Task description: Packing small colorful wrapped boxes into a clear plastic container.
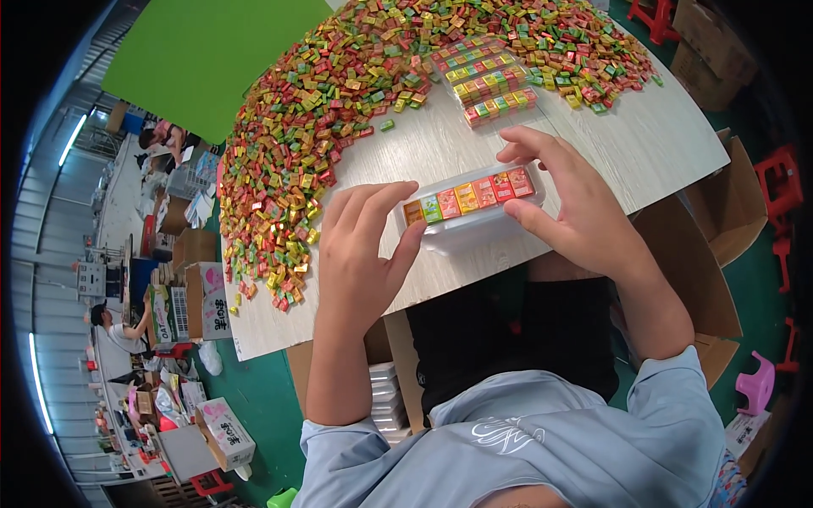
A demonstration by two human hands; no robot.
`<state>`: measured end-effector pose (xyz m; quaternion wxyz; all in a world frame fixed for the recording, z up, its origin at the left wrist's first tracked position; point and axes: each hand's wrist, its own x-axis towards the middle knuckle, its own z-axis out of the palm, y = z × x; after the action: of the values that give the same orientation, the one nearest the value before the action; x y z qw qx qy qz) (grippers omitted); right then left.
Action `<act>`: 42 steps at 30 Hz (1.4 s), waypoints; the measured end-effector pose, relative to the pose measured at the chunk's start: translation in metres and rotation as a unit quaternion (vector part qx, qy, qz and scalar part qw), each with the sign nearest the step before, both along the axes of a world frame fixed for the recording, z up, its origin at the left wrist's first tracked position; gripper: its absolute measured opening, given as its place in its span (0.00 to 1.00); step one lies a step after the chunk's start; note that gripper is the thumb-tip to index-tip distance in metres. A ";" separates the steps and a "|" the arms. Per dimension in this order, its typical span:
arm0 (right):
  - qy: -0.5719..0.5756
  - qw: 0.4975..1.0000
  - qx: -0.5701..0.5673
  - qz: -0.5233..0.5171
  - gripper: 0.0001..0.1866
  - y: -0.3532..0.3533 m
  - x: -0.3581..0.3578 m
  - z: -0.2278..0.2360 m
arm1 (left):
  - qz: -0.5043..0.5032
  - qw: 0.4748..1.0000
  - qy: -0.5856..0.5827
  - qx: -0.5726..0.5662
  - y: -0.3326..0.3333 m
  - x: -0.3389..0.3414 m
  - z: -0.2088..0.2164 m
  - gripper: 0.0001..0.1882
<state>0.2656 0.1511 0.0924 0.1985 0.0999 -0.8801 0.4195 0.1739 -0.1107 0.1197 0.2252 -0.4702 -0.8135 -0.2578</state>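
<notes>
Before me near the table's front edge stands a clear plastic box [461, 237], or several nested ones. A row of small wrapped candies [467, 200], in red, yellow, green and orange, lies along its top. My left hand [360, 245] curves around the left end, thumb tip at the orange candy and fingers apart. My right hand [576, 203] is spread at the other end, its thumb on or just over the red candies and its index finger raised beyond the far rim. Both hands look open.
A large heap of wrapped candies [313, 118] covers the table's far and left parts. Filled clear packs [487, 80] sit behind the box. Open cartons [686, 254] stand at the table's right, stacked clear trays [387, 394] below it. Two people work at the far left.
</notes>
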 end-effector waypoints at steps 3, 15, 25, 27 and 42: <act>0.003 1.000 -0.009 -0.001 0.37 0.001 -0.001 0.002 | -0.010 1.000 -0.024 0.007 0.000 -0.001 0.000 0.21; 0.021 0.998 0.064 -0.018 0.37 0.002 -0.004 0.008 | -0.037 0.998 -0.045 0.033 -0.007 -0.007 0.006 0.22; 0.164 0.980 0.107 0.039 0.26 0.019 -0.010 0.025 | -0.068 0.995 -0.021 0.069 -0.009 -0.008 0.005 0.21; 0.184 0.974 0.116 0.060 0.22 0.022 -0.014 0.029 | -0.068 0.995 -0.017 0.076 -0.008 -0.010 0.004 0.21; 0.169 0.977 0.118 0.053 0.22 0.078 -0.071 0.016 | -0.052 0.988 -0.086 0.117 -0.013 -0.056 -0.010 0.26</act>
<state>0.1945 0.2292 0.1081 0.3085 0.2390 -0.8706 0.2997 0.1176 -0.1242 0.1094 0.1940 -0.4586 -0.7683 -0.4023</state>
